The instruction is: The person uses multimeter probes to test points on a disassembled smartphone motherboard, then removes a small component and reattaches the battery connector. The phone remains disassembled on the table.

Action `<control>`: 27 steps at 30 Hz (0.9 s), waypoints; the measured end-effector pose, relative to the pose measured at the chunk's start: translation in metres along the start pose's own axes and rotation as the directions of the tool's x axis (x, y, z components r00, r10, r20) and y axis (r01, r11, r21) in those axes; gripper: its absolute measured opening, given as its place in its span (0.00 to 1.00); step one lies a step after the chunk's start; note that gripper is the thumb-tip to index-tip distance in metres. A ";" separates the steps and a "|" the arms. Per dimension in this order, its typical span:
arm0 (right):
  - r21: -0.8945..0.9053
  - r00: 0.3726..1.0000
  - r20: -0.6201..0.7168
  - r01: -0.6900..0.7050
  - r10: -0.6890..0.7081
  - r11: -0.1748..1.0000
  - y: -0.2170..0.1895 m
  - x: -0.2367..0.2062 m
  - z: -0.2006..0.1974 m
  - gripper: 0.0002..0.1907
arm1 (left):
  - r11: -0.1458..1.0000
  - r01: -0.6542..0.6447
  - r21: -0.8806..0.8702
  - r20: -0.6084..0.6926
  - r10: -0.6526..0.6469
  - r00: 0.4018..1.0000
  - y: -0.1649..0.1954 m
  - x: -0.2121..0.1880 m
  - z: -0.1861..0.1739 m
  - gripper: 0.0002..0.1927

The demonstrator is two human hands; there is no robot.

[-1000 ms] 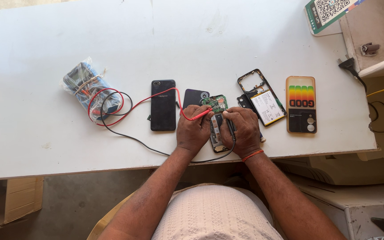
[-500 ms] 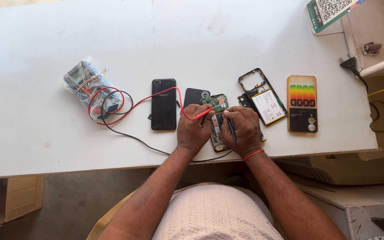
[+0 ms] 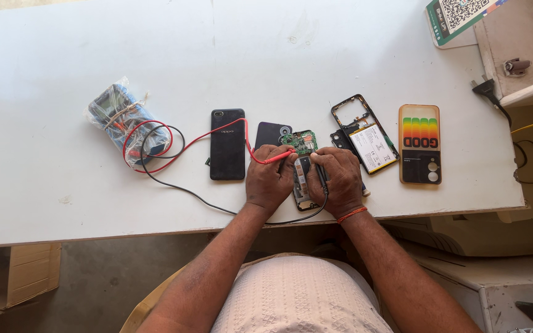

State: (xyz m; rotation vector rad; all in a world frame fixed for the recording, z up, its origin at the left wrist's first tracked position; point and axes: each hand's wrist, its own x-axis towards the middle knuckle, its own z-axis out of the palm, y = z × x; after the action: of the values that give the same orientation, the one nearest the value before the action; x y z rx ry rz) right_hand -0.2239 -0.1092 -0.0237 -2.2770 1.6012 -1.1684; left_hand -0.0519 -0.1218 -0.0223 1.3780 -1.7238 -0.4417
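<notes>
My left hand (image 3: 269, 179) grips a red test probe (image 3: 276, 158) whose tip rests on the green circuit board (image 3: 303, 143) of an opened phone. My right hand (image 3: 340, 179) grips a black test probe (image 3: 319, 171) against the same opened phone (image 3: 302, 185), which lies on the white table (image 3: 279, 55) between my hands. Red and black leads run left to a multimeter wrapped in clear plastic (image 3: 120, 120).
A black phone (image 3: 227, 144) lies face down left of my hands. A dark back cover (image 3: 271, 133), a phone frame with battery (image 3: 365, 134) and a rainbow-striped phone case (image 3: 419, 143) lie nearby. A power plug (image 3: 485, 89) sits at the right edge; a cardboard box (image 3: 13, 280) stands below left.
</notes>
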 end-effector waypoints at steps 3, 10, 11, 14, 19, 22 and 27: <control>-0.001 1.000 0.006 -0.007 0.007 1.000 -0.001 0.000 0.000 0.09 | 1.000 0.008 -0.013 -0.012 -0.009 1.000 0.000 0.000 -0.001 0.07; 0.004 1.000 -0.007 -0.001 0.001 1.000 -0.003 0.000 0.000 0.08 | 1.000 0.013 0.006 0.006 -0.013 1.000 0.000 -0.001 -0.002 0.07; 0.005 1.000 -0.006 -0.002 0.002 1.000 -0.003 0.000 0.000 0.08 | 1.000 0.008 0.010 0.007 -0.008 1.000 0.000 -0.001 -0.002 0.07; 0.008 1.000 -0.003 -0.003 0.003 1.000 -0.003 0.000 0.000 0.08 | 1.000 -0.002 0.020 0.012 0.002 1.000 0.000 -0.001 -0.002 0.07; -0.001 1.000 0.005 -0.008 0.008 1.000 -0.002 -0.001 0.002 0.08 | 0.999 -0.006 0.037 0.025 0.005 1.000 -0.001 0.000 -0.002 0.08; 0.002 1.000 0.003 -0.007 0.007 1.000 -0.002 -0.001 0.002 0.07 | 1.000 -0.013 0.028 0.020 0.012 1.000 -0.002 -0.001 -0.002 0.07; -0.005 1.000 0.000 -0.005 0.005 1.000 -0.003 -0.001 0.002 0.08 | 0.999 -0.004 0.032 0.028 0.004 1.000 -0.001 -0.001 -0.002 0.07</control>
State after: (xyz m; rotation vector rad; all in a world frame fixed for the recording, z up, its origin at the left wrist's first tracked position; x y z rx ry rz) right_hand -0.2209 -0.1077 -0.0243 -2.2744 1.6110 -1.1643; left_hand -0.0494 -0.1212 -0.0221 1.3966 -1.7625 -0.4349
